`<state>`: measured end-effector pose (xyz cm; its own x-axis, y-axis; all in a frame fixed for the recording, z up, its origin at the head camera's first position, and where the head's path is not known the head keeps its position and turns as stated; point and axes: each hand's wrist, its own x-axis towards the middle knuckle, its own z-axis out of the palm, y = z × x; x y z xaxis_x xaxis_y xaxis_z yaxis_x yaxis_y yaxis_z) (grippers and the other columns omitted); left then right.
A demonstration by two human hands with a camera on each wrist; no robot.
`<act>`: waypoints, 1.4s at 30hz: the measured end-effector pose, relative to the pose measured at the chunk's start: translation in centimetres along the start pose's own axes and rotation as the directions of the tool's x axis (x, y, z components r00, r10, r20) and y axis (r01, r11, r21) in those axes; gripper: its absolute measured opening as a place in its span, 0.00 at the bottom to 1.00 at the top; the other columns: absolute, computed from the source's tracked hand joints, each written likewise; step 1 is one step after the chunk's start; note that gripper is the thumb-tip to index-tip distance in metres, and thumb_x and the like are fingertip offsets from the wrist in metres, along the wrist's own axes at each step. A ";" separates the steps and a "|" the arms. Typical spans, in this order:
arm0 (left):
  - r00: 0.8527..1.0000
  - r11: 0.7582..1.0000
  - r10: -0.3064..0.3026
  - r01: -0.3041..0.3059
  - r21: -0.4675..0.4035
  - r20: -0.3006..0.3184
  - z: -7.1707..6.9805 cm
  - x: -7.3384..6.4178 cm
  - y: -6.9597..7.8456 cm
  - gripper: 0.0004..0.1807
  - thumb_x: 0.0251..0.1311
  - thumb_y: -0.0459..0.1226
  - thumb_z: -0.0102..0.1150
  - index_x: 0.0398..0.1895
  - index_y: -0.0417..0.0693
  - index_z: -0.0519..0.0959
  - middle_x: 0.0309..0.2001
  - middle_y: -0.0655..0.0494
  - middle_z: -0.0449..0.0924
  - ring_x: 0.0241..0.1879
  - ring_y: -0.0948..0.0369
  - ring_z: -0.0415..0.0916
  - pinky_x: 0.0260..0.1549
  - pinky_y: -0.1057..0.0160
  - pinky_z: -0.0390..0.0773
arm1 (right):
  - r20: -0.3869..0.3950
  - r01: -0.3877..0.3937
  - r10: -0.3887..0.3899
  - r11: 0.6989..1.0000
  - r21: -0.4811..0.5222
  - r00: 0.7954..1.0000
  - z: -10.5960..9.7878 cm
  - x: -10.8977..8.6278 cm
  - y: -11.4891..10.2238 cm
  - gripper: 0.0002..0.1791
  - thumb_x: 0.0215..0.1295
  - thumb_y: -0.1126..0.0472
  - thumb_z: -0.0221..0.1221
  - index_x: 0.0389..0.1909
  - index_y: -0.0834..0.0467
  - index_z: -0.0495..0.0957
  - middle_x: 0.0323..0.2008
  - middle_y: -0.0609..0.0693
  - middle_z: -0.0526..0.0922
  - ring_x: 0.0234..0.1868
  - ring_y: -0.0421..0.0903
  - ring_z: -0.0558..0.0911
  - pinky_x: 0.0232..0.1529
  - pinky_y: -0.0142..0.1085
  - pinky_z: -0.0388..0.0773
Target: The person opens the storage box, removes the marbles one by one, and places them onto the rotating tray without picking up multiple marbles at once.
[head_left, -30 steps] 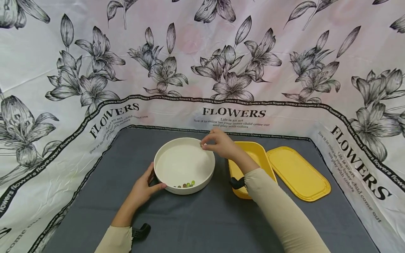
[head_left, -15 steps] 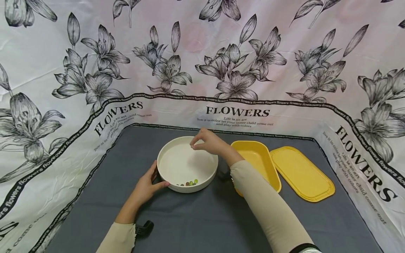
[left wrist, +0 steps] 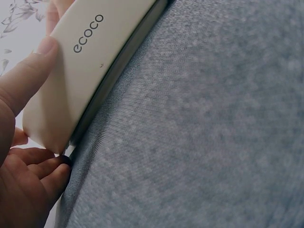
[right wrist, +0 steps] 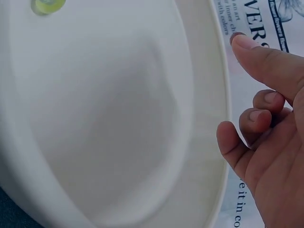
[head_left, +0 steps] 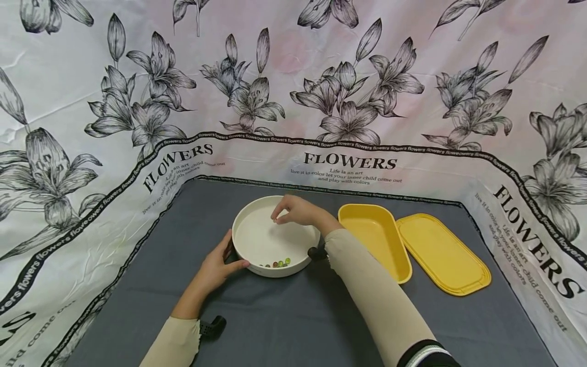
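Observation:
A round cream bowl (head_left: 275, 245) stands on the grey cloth, with several small green, red and brown marbles (head_left: 281, 263) lying at its near side. My left hand (head_left: 216, 270) grips the bowl's left side. In the left wrist view the thumb (left wrist: 35, 64) lies against the wall marked "ecoco" and fingers curl at the bottom edge. Over the far part of the bowl, my right hand (head_left: 295, 210) pinches thumb and index together. A small dark reddish edge shows at the thumb tip (right wrist: 244, 42), mostly hidden; the other fingers curl loosely. A yellow-green marble (right wrist: 47, 4) shows in the right wrist view.
Right of the bowl stands a yellow rectangular container (head_left: 380, 234), partly covered by the right sleeve. Its flat yellow lid (head_left: 445, 255) lies beyond it on the right. A flower-printed curtain (head_left: 348, 122) rises behind and at the sides of the grey cloth (head_left: 270, 326).
My right hand has moved from the bowl's far right rim leftward over the bowl and lowered slightly, still pinching. The left hand keeps its grip. The whole view has shifted slightly.

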<state>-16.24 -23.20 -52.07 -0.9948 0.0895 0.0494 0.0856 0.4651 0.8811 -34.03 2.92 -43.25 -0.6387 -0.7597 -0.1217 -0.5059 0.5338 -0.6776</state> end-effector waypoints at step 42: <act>1.000 1.000 -0.008 0.007 0.021 0.011 0.3 -0.4 0.2 0.64 0.58 0.51 0.74 0.84 0.43 0.39 0.81 0.41 0.47 0.79 0.46 0.51 0.75 0.47 0.61 | -0.131 -0.038 0.011 0.978 -0.205 0.991 -8.5 -18.1 0.6 0.14 0.66 0.53 0.70 0.52 0.44 0.88 0.37 0.52 0.69 0.39 0.50 0.68 0.36 0.42 0.65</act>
<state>-15.80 -22.89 -52.05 -0.9947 0.0956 0.0375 0.0794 0.4840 0.8715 -27.71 20.10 -35.30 -0.7146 -0.6988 -0.0328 -0.5897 0.6269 -0.5092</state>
